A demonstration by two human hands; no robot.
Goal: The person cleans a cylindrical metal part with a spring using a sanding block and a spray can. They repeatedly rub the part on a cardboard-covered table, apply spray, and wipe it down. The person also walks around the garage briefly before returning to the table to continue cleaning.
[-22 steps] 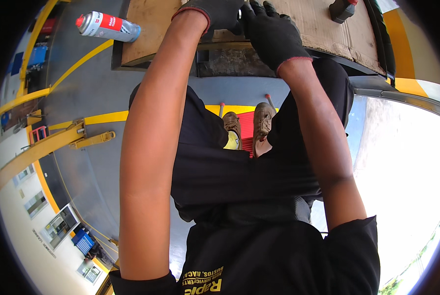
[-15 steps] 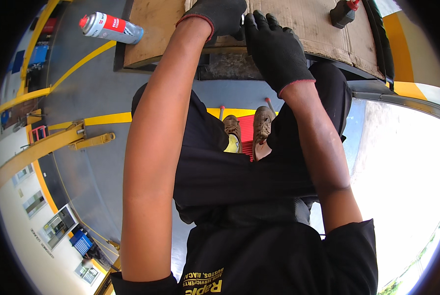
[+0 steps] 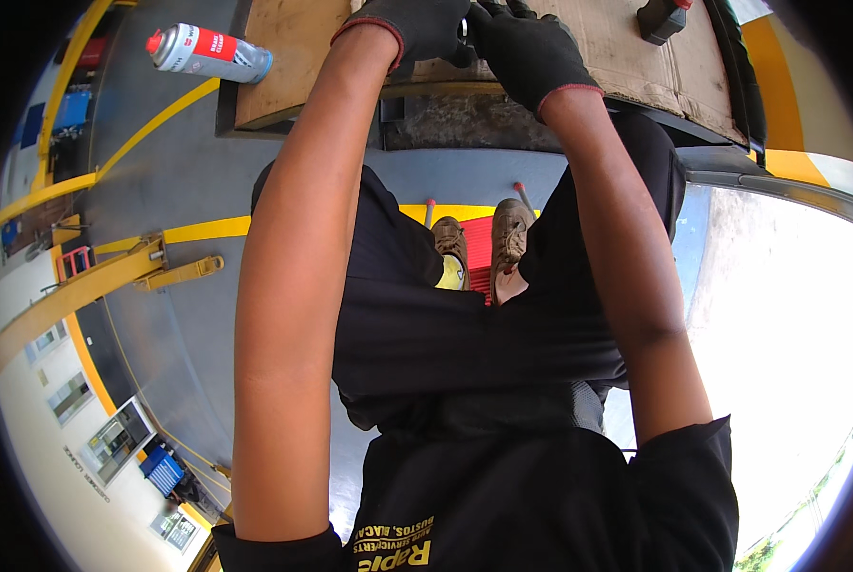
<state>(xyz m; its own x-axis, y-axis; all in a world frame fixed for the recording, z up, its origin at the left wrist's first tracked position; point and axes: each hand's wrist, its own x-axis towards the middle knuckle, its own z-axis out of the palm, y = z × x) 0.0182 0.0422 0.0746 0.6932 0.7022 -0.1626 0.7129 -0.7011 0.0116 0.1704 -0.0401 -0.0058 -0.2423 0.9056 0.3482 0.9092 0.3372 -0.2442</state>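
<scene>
Both my hands wear black gloves with red cuffs and meet over the cardboard-covered bench top (image 3: 293,86) at the upper edge of the view. My left hand (image 3: 422,33) is closed, its fingers partly cut off by the picture's edge. A small shiny metal piece (image 3: 464,30) shows between the two hands, too little of it to name. Right beside it, my right hand (image 3: 529,55) has its fingers bent in toward the left hand. What the fingers hold is mostly hidden.
A spray can (image 3: 212,54) with a red cap lies at the bench's left edge. A small dark bottle (image 3: 662,21) with a red cap stands at the right. Below are my brown shoes (image 3: 512,238) and a red ribbed surface (image 3: 479,250). A yellow lift arm (image 3: 93,286) reaches in from the left.
My right hand's outstretched fingers have bent in, and the hand has moved up and nearer the left hand. The left hand has shifted slightly up and left.
</scene>
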